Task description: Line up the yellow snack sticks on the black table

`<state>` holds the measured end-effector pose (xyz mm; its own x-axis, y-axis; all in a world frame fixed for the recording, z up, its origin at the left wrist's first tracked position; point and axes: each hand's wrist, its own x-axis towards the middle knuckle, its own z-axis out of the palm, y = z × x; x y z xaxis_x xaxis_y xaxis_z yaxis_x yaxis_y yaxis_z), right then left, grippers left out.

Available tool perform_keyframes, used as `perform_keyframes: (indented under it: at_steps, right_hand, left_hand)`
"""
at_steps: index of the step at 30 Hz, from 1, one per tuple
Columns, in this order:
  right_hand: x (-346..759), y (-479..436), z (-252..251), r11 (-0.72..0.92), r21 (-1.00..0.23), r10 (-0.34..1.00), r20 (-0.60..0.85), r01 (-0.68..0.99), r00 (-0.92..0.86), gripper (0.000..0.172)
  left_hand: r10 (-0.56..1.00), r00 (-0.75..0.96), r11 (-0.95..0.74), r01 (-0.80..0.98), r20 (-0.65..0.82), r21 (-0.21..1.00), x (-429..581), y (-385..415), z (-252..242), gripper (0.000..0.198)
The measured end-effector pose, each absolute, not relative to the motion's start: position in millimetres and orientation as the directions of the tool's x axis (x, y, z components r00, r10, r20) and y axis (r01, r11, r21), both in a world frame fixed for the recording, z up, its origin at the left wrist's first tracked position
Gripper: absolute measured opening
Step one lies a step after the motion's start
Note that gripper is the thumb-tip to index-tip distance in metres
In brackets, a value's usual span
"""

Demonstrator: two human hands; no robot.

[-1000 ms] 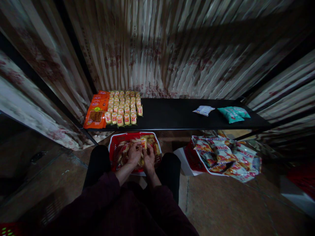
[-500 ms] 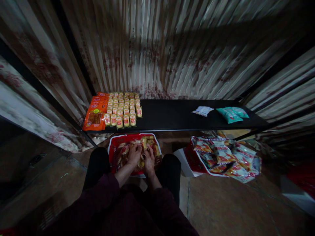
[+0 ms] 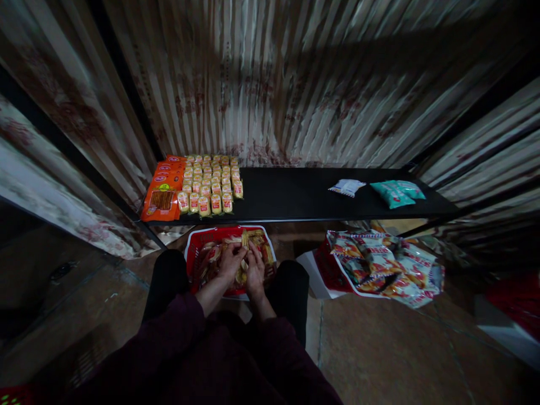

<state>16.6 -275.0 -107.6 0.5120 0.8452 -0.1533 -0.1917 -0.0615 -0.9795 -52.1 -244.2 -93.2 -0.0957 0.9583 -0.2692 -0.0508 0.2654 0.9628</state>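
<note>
lower centre of frame: left hand (image 3: 230, 262) and right hand (image 3: 255, 270), fingers curled nearly closed, pinch 1 yellow wrapped cake (image 3: 245, 238) between them, above a red basket (image 3: 193, 256) of loose packs (image 3: 213, 256). risk: it looks slick, could slide from a fingertip grip and drop among the others. left of centre, cake rows (image 3: 210, 185) sit tight on the black shelf (image 3: 287, 194); a careless nudge could skew the front ones.

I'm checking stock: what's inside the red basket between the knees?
Inside the basket, wrapped packets, some yellow, lie piled; the left hand and right hand hold a yellow packet over them. Anything beneath the top layer and hands is covered.
</note>
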Motion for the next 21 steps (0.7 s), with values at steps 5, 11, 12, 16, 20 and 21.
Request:
perform_keyframes:
  at_steps: [5,11,12,16,20,21]
  right_hand:
    - [13.8,-274.1,-106.1,-0.035,-0.993,0.838,-0.090,-0.113,0.538,0.041]
    - [12.0,-274.4,-105.8,-0.029,-0.995,0.821,-0.076,-0.092,0.566,0.043]
    - [12.5,-274.4,-107.4,-0.036,-0.993,0.817,-0.096,-0.114,0.568,0.045]
    - [15.7,-273.4,-118.2,-0.066,-0.987,0.797,-0.141,-0.148,0.588,0.047]
    - [17.1,-273.0,-126.1,-0.074,-0.987,0.800,-0.144,-0.143,0.583,0.045]
    - [17.1,-273.4,-126.1,-0.076,-0.988,0.798,-0.140,-0.133,0.586,0.044]
  left_hand:
    - [0.951,-0.074,0.297,-0.069,-0.301,0.952,-52.1,-243.6,-93.6,0.010]
    - [0.944,-0.077,0.312,-0.099,-0.320,0.945,-53.4,-243.2,-90.7,0.009]
    - [0.940,-0.072,0.326,-0.112,-0.334,0.939,-54.0,-244.0,-88.2,0.009]
    - [0.884,-0.057,0.434,-0.273,-0.464,0.859,-55.6,-246.6,-79.5,0.007]
    - [0.822,-0.031,0.504,-0.424,-0.568,0.752,-54.9,-245.9,-77.2,0.004]
    - [0.812,-0.029,0.518,-0.423,-0.583,0.743,-54.5,-245.4,-77.0,0.002]
